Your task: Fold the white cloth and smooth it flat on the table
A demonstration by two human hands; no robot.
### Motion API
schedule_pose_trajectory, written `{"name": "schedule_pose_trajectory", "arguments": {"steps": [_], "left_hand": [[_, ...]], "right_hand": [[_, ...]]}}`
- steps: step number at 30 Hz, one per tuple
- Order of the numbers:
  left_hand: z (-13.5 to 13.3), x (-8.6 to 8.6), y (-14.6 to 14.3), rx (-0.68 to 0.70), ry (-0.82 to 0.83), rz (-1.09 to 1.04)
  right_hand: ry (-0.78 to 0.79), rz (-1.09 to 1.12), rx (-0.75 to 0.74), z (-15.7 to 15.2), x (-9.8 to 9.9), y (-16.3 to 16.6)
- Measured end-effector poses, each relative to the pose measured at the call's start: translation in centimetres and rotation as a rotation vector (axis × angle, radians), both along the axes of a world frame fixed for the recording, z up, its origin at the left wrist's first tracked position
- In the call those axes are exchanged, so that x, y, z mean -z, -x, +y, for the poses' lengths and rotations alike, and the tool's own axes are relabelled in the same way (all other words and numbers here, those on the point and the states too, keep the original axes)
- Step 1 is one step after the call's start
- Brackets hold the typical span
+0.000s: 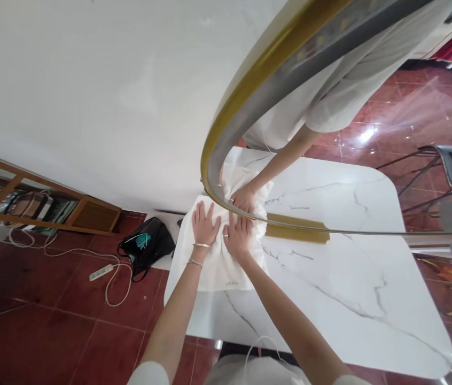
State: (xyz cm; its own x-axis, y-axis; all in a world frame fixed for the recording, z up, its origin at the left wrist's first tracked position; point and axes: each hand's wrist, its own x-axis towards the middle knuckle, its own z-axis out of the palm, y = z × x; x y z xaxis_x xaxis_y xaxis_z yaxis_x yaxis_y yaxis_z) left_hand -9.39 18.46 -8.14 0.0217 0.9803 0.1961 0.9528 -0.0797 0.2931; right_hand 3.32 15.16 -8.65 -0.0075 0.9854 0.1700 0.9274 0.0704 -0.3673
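Observation:
A white cloth (210, 272), seemingly a towel, is spread in soft folds over the left part of a white marble-patterned table (330, 305). My left hand (205, 227) lies flat on it, fingers spread, with bracelets at the wrist. Beside it my right hand (236, 240), wearing a ring, rests on bunched cloth with its fingers stretched forward. Those fingertips are close to the edge of a large gold-rimmed mirror (218, 128); whether they touch it I cannot tell. Reflected in the mirror are a hand, an arm and part of the cloth.
A gold base strip (302, 229) lies along the mirror's lower edge. On the red tiled floor at left are a black bag (152, 243) and a white power strip (101, 272) with a looping cable. A wooden cabinet (93, 214) stands against the white wall.

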Motion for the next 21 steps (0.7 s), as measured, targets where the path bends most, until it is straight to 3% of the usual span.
{"name": "schedule_pose_trajectory", "arguments": {"steps": [4, 7, 12, 16, 18, 21], "left_hand": [[0.1, -0.1, 3.3, -0.121, 0.008, 0.006], [-3.0, -0.1, 5.3, -0.227, 0.022, -0.006], [-14.4, 0.2, 6.3, -0.346, -0.009, 0.026], [-23.7, -0.1, 5.2, -0.288, -0.089, 0.050], [-26.2, -0.4, 4.3, -0.256, -0.078, 0.036], [-26.8, -0.6, 2.3, -0.260, -0.040, 0.075]], "right_hand": [[0.098, 0.005, -0.166, 2.3, -0.6, 2.2], [0.054, 0.007, -0.380, 1.7, -0.7, 3.3], [-0.061, 0.098, -0.680, -4.9, 0.0, 4.4], [-0.094, 0.132, -0.820, -11.6, 0.4, 3.9], [-0.087, 0.133, -0.834, -14.1, 0.3, 2.9], [-0.079, 0.114, -0.750, -16.3, -0.1, -0.3]]}}
